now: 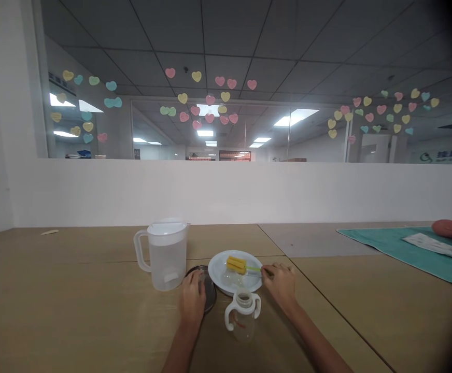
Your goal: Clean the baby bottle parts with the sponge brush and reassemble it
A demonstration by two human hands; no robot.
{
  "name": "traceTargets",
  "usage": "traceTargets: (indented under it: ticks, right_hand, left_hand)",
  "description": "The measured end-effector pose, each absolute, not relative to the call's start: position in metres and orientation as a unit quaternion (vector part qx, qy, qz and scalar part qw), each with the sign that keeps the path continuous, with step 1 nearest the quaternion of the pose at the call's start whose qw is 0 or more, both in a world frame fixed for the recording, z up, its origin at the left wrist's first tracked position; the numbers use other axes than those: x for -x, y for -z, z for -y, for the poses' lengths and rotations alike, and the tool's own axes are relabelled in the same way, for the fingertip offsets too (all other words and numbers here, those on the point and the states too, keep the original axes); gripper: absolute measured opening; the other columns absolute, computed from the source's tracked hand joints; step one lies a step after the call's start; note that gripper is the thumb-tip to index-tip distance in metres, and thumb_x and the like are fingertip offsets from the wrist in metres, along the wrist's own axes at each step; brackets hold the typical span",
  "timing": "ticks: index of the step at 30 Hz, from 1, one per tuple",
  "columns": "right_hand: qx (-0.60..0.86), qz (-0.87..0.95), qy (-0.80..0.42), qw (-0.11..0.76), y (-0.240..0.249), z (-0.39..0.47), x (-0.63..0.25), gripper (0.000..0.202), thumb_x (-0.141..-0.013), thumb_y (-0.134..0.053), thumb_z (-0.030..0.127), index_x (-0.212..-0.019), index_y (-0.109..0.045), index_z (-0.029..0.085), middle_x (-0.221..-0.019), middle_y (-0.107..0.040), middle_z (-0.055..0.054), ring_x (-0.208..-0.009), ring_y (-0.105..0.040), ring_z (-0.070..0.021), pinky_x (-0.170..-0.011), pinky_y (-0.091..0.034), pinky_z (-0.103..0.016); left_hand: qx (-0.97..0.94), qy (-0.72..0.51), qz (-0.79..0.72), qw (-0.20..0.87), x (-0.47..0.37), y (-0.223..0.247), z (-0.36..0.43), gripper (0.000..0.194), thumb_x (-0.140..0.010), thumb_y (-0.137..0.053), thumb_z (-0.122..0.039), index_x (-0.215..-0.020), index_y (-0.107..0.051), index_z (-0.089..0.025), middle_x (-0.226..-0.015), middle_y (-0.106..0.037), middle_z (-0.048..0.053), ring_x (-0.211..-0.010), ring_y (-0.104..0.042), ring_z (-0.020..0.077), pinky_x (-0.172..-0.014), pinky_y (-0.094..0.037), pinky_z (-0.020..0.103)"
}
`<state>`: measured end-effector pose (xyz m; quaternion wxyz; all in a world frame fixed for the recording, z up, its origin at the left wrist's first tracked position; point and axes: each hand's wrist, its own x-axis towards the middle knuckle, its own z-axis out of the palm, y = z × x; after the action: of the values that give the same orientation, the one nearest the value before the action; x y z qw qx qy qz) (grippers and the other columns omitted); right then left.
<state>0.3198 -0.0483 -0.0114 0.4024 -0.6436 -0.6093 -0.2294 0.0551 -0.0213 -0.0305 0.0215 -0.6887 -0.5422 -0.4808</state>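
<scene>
My right hand is closed on the thin green handle of a bottle brush. Its yellow sponge head lies over a white dish with what looks like clear liquid in it. My left hand rests at the left side of a dark round tray, fingers curled; something small and clear seems to be at the fingertips, too unclear to name. Between my forearms a clear baby bottle with white twin handles stands uncapped, just in front of the dish.
A translucent pitcher with liquid in it stands left of the dish. At the far left lies a small flat stick. A teal cloth with a reddish object on it covers the right side. A white wall borders the table's back.
</scene>
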Motion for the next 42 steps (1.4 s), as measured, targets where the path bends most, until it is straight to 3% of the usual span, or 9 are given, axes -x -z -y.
traceTargets:
  ticks: [9,18,24,32,36,42]
  right_hand:
    - [0.665,0.606,0.102,0.424,0.007,0.052,-0.318,0.027,-0.076,-0.046,0.024,-0.064,-0.071,0.024,-0.075,-0.071,-0.001,-0.077,-0.059,-0.0186,-0.074,-0.027,-0.030]
    - [0.660,0.619,0.072,0.420,0.007,0.051,-0.312,0.027,-0.073,-0.046,0.023,-0.064,-0.071,0.023,-0.076,-0.071,-0.002,-0.080,-0.061,-0.0201,-0.076,-0.031,-0.030]
    - [0.644,0.608,0.032,0.464,0.008,0.049,-0.317,0.025,-0.070,-0.047,0.028,-0.065,-0.072,0.024,-0.076,-0.071,-0.003,-0.079,-0.062,-0.0214,-0.078,-0.035,-0.031]
    - [0.556,0.535,-0.177,0.611,0.011,0.043,-0.322,0.026,-0.066,-0.053,0.038,-0.059,-0.069,0.018,-0.060,-0.064,-0.003,-0.060,-0.055,-0.0185,-0.057,-0.038,-0.026]
    - [0.507,0.538,-0.234,0.631,0.011,0.041,-0.319,0.027,-0.063,-0.056,0.040,-0.053,-0.064,0.016,-0.053,-0.057,-0.001,-0.058,-0.050,-0.0161,-0.057,-0.037,-0.025]
    - [0.493,0.541,-0.201,0.651,0.010,0.041,-0.325,0.027,-0.064,-0.056,0.039,-0.064,-0.069,0.016,-0.066,-0.066,-0.006,-0.066,-0.056,-0.0198,-0.063,-0.042,-0.028]
  left_hand:
    - [0.791,0.401,0.455,0.085,-0.081,0.022,0.044,0.027,-0.093,-0.037,-0.029,-0.098,-0.063,-0.024,-0.110,-0.063,0.004,-0.107,-0.052,0.0221,-0.096,-0.034,0.046]
    - [0.801,0.377,0.457,0.089,-0.081,0.030,0.042,0.028,-0.092,-0.039,-0.035,-0.109,-0.060,-0.027,-0.118,-0.062,0.002,-0.118,-0.046,0.0244,-0.102,-0.026,0.051]
    - [0.811,0.374,0.439,0.097,-0.085,0.031,0.044,0.032,-0.092,-0.037,-0.033,-0.117,-0.056,-0.025,-0.122,-0.060,0.004,-0.121,-0.045,0.0244,-0.105,-0.024,0.054]
    - [0.801,0.443,0.381,0.130,-0.084,0.024,0.045,0.043,-0.090,-0.042,-0.029,-0.133,-0.041,-0.022,-0.135,-0.049,0.008,-0.128,-0.041,0.0232,-0.106,-0.033,0.046]
    - [0.768,0.512,0.363,0.124,-0.085,0.025,0.043,0.032,-0.090,-0.043,-0.024,-0.122,-0.051,-0.023,-0.129,-0.054,0.007,-0.121,-0.049,0.0187,-0.101,-0.043,0.035]
    - [0.715,0.584,0.364,0.125,-0.085,0.024,0.043,0.022,-0.088,-0.046,-0.020,-0.108,-0.055,-0.022,-0.118,-0.058,0.008,-0.112,-0.054,0.0183,-0.095,-0.047,0.033]
